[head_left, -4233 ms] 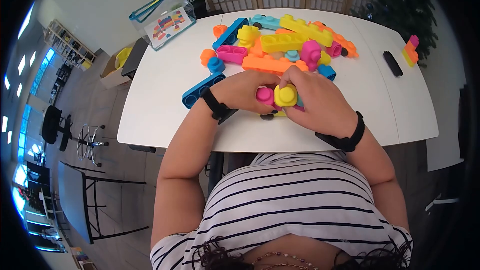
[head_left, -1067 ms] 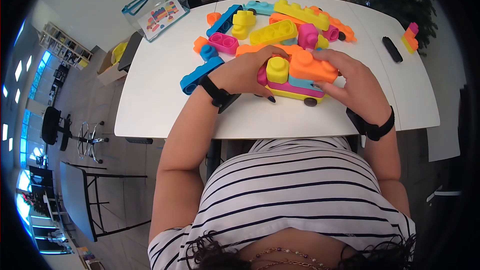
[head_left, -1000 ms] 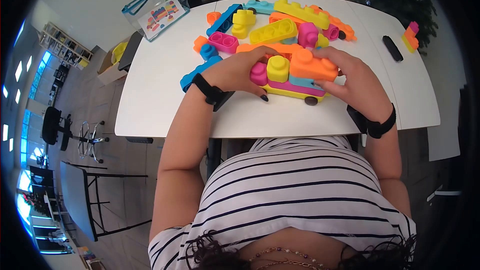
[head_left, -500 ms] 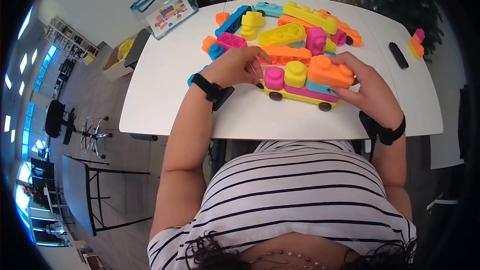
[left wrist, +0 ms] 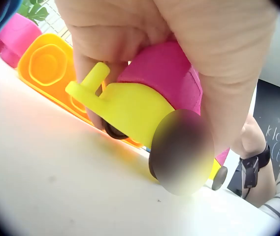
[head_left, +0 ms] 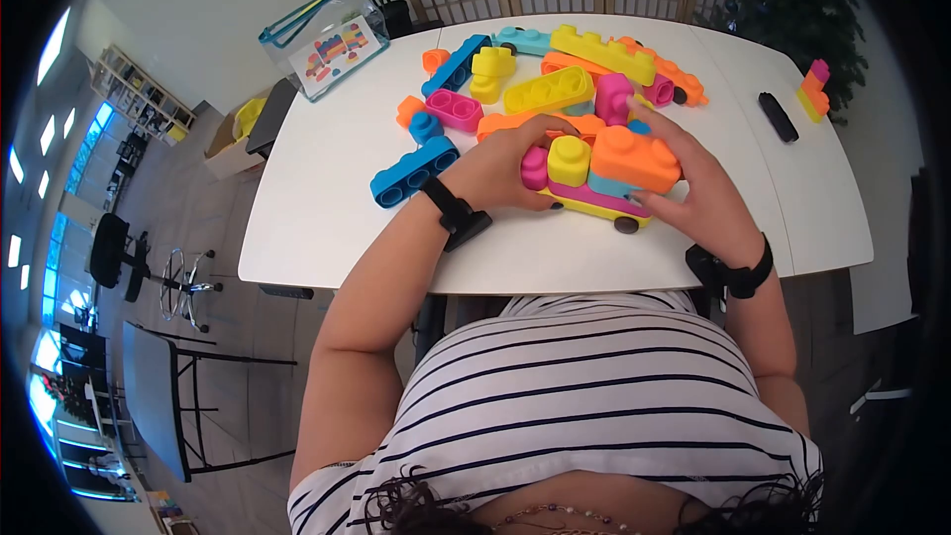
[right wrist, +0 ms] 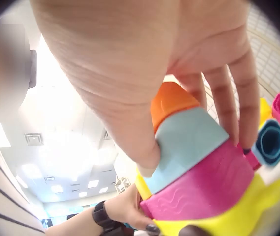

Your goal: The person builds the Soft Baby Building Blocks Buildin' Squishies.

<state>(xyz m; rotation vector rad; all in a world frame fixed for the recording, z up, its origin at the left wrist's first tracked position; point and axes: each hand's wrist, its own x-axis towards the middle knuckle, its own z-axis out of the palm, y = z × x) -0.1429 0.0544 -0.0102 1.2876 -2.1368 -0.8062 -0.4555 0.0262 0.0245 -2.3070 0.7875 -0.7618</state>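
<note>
A toy block car stands near the table's front, its yellow wheeled base (head_left: pixel 592 208) under a magenta layer (right wrist: pixel 204 182). On top, left to right, are a magenta block (head_left: pixel 534 169), a yellow block (head_left: pixel 569 160), and an orange block (head_left: pixel 634 160) over a light blue block (right wrist: pixel 191 140). My left hand (head_left: pixel 503 170) grips the car's left end, thumb in front and fingers behind. At the right end my right hand (head_left: pixel 705 188) holds the stack, its thumb against the light blue block. In the left wrist view a dark wheel (left wrist: pixel 181 152) shows below the thumb.
Loose blocks lie behind the car, among them a long orange block (head_left: pixel 500 125), a yellow block (head_left: pixel 550 89) and a blue block (head_left: pixel 416 170). A black case (head_left: pixel 778 117) and a small block stack (head_left: pixel 814 94) sit at the right. A clear bag (head_left: pixel 332 45) stands back left.
The orange block, absent from the car in the oldest frame, now tops its right end. My left hand moved away from the car's left end, then came back around it. My right hand keeps its grip.
</note>
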